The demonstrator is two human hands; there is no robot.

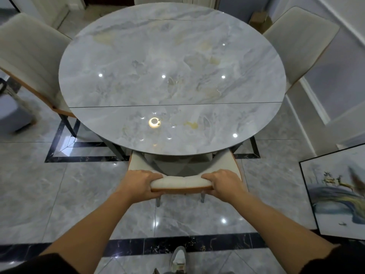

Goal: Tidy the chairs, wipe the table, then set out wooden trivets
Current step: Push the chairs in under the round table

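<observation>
chair (182, 181) faces the round table (171, 76), seat tucked under its near edge; left hand (141, 185) and right hand (225, 183) grip the backrest's top, which runs left-right.

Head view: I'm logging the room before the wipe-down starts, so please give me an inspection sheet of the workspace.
Surface: round marble table, glossy, with yellowish smears near its front.
Job's things: near chair with its seat under the table; left chair and right chair at the sides; no cloth or trivets seen.
Clutter: nothing seen.
Hands: left hand and right hand grip the top of the near chair's back.
Cables: nothing seen.
Surroundings: tiled floor; painting on the floor at right; box beyond the table.
</observation>
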